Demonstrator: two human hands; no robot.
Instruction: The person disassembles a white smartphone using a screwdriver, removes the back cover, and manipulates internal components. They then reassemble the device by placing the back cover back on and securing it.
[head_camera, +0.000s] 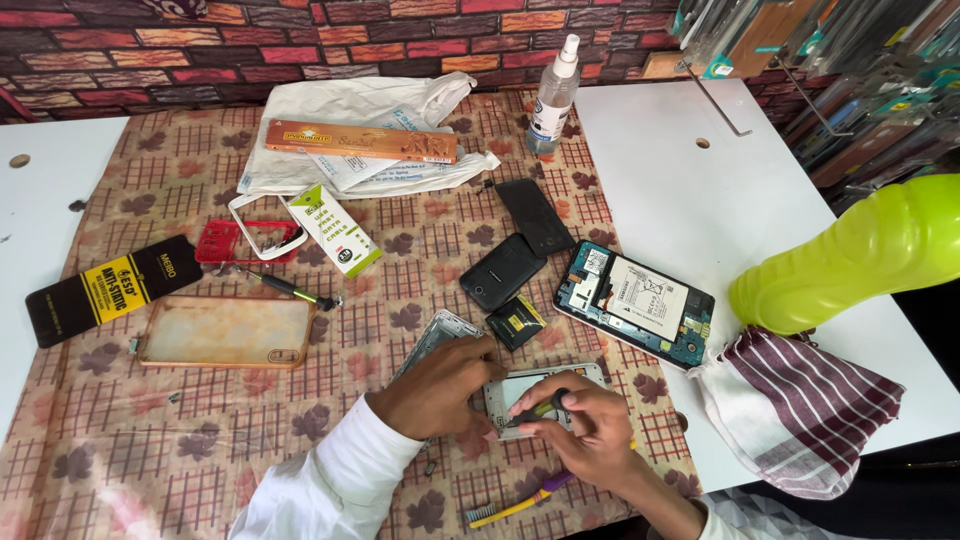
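While left hand (440, 385) steadies phone (520, 392), right hand (585, 425) grips screwdriver (535, 410).

From my remote seat I see the counter (700, 190) as smooth matt white laminate, half covered by a soft printed cloth (150, 440) with checks and leaves, behind it a rough-looking brick-pattern wall (300, 40). The phone frame (520, 385) under my hands looks like pale silvery plastic or metal, I cannot tell which; the open phone (635, 305) shows a glossy papery battery label. The green bottle (860, 250) is shiny plastic, the striped towel (800, 410) woven cotton.
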